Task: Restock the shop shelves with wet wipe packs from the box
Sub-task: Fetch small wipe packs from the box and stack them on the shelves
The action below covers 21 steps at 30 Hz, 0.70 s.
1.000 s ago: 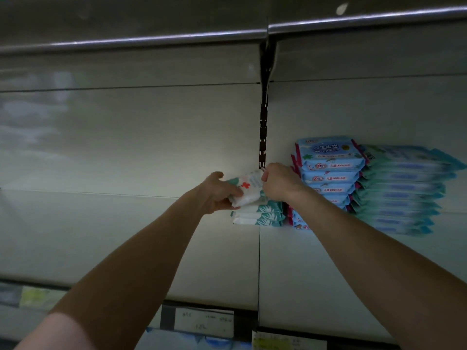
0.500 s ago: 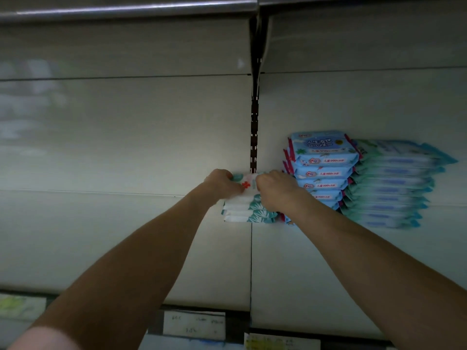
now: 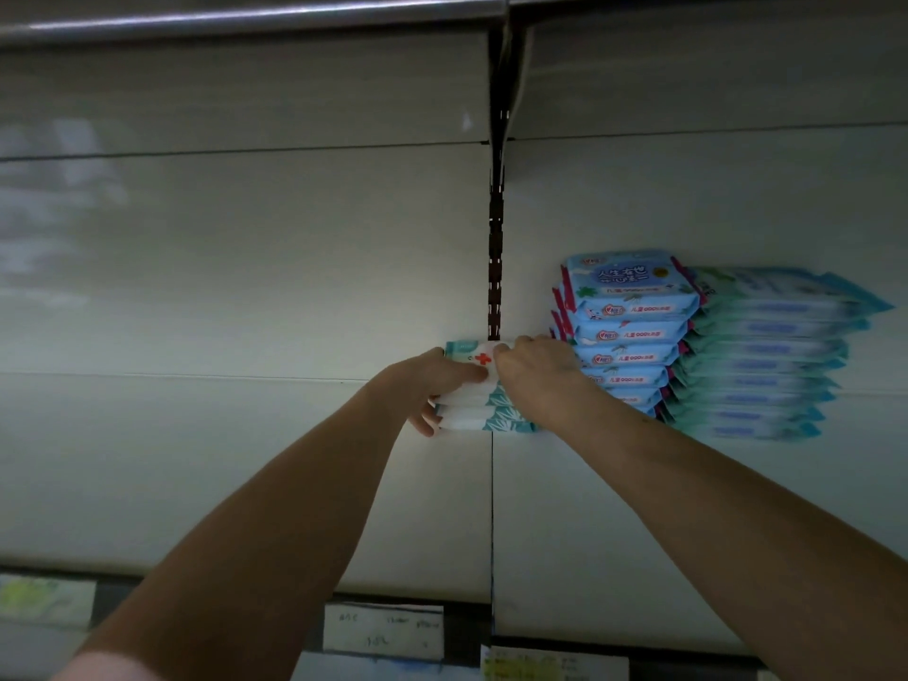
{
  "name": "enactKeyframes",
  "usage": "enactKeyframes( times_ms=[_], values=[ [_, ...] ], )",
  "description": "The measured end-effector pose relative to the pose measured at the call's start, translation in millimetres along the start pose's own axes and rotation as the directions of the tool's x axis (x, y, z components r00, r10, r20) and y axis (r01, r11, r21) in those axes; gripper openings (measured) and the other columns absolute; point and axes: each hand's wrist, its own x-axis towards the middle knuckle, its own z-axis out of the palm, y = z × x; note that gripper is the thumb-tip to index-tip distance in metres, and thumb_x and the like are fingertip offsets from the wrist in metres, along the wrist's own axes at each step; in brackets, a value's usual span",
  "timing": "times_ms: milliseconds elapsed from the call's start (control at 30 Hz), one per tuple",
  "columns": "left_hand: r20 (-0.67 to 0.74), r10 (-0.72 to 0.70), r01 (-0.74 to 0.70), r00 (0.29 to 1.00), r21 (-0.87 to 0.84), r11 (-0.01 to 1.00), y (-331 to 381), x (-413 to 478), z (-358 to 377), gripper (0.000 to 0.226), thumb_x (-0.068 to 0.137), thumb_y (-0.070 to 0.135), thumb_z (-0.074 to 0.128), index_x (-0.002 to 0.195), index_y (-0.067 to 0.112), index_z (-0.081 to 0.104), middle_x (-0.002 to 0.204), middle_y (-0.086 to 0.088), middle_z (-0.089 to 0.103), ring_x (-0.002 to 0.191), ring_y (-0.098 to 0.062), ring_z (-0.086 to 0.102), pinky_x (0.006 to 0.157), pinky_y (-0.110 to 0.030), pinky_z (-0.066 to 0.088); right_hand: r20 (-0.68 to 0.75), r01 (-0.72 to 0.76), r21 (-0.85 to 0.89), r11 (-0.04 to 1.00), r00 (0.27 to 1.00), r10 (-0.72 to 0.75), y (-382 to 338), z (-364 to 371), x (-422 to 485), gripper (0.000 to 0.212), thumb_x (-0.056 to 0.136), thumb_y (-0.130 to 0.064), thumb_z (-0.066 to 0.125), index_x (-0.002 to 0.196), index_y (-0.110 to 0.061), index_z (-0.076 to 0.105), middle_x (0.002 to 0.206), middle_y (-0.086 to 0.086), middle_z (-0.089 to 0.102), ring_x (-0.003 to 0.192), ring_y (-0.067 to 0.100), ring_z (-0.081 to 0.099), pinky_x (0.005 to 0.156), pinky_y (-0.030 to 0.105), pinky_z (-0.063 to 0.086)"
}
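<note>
A small stack of white and teal wet wipe packs [image 3: 484,415] lies on the pale shelf [image 3: 245,459] against the back wall. Its top pack [image 3: 467,350] carries a red cross. My left hand [image 3: 435,380] holds the stack's left end, thumb on the top pack and fingers down the side. My right hand [image 3: 538,366] rests on the top pack's right end, fingers curled over it. The box is out of view.
To the right stand a taller stack of blue wipe packs [image 3: 629,336] and a stack of teal packs [image 3: 766,356]. A slotted upright [image 3: 496,267] divides the back wall. Price labels [image 3: 383,631] line the shelf's front edge. Another shelf's rail [image 3: 245,17] runs overhead.
The tilted red-cross pack has been lowered flat onto the stack. My left fingers have slid down the stack's side, and my right hand has come down onto the pack.
</note>
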Motion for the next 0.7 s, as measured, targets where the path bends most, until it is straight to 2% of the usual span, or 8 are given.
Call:
enactKeyframes(
  times_ms=[133,267,367,400,467,567,600,700],
  values=[
    [-0.01,0.003,-0.004,1.0,-0.018,1.0,3.2,0.9,3.4,0.06,0.087,0.045,0.066,0.135,0.017,0.044,0.131,-0.015,0.053,0.111,-0.039,0.056,0.091,-0.054,0.05,0.043,-0.01,-0.053,0.999,0.999,0.012,0.4,5.8,0.4,0.033,0.097,-0.012,0.046,0.128,-0.003,0.042,0.124,0.015,0.056,0.111,0.029,0.056,0.084,0.034,0.044],
    [-0.04,-0.004,0.006,0.999,0.043,0.999,4.9,-2.3,3.6,0.061,0.089,0.045,0.065,0.138,0.016,0.042,0.134,-0.016,0.052,0.112,-0.038,0.056,0.087,-0.052,0.05,0.047,0.014,-0.032,0.999,0.999,-0.013,2.3,3.9,1.5,0.034,0.096,-0.008,0.047,0.129,-0.003,0.042,0.127,0.015,0.055,0.114,0.029,0.054,0.087,0.035,0.043],
    [-0.142,0.132,-0.121,0.981,0.08,0.989,6.3,-0.4,1.3,0.067,0.09,0.034,0.066,0.145,0.017,0.033,0.14,-0.013,0.048,0.115,-0.031,0.053,0.082,-0.039,0.048,0.025,0.029,-0.012,0.999,0.999,-0.029,5.9,1.4,1.2,0.04,0.093,-0.006,0.05,0.132,-0.004,0.042,0.129,0.016,0.051,0.118,0.03,0.047,0.093,0.037,0.041],
    [-0.191,0.197,-0.18,0.962,0.102,0.978,7.2,0.3,0.8,0.069,0.091,0.029,0.066,0.149,0.016,0.03,0.144,-0.011,0.044,0.116,-0.028,0.051,0.079,-0.032,0.047,0.013,0.033,-0.016,0.999,0.999,-0.033,6.8,1.4,2.0,0.042,0.092,-0.006,0.051,0.133,-0.005,0.042,0.129,0.016,0.05,0.119,0.03,0.046,0.096,0.038,0.041],
    [-0.247,0.288,-0.255,0.925,0.156,0.954,9.1,2.0,0.7,0.072,0.09,0.022,0.066,0.151,0.017,0.028,0.149,-0.009,0.039,0.121,-0.026,0.049,0.079,-0.028,0.045,0.011,0.032,-0.025,0.999,0.999,-0.032,8.0,2.4,3.9,0.043,0.092,-0.009,0.053,0.134,-0.007,0.043,0.128,0.014,0.051,0.118,0.029,0.048,0.097,0.038,0.04],
    [-0.211,0.331,-0.276,0.92,0.253,0.927,11.9,3.3,4.3,0.065,0.089,0.014,0.065,0.148,0.014,0.036,0.143,-0.009,0.045,0.103,-0.02,0.052,0.076,-0.026,0.045,0.032,0.037,-0.097,0.995,0.999,-0.034,6.3,7.2,6.4,0.032,0.095,-0.014,0.052,0.126,-0.01,0.051,0.123,0.01,0.056,0.112,0.025,0.054,0.092,0.035,0.04],
    [-0.207,0.335,-0.267,0.919,0.296,0.917,12.5,3.0,6.2,0.061,0.09,0.014,0.064,0.146,0.013,0.04,0.139,-0.009,0.049,0.099,-0.019,0.053,0.077,-0.025,0.046,0.033,0.037,-0.129,0.991,0.999,-0.033,5.0,9.0,6.9,0.03,0.095,-0.015,0.052,0.125,-0.01,0.051,0.122,0.009,0.057,0.111,0.025,0.055,0.091,0.035,0.04],
    [-0.239,0.34,-0.242,0.909,0.362,0.9,13.4,5.7,10.6,0.057,0.088,0.018,0.066,0.141,0.014,0.047,0.132,-0.01,0.055,0.108,-0.023,0.057,0.095,-0.031,0.048,0.03,0.033,-0.205,0.978,0.999,-0.027,0.0,14.6,6.7,0.034,0.096,-0.017,0.049,0.128,-0.006,0.046,0.125,0.011,0.056,0.114,0.026,0.054,0.096,0.037,0.039]
  ],
)
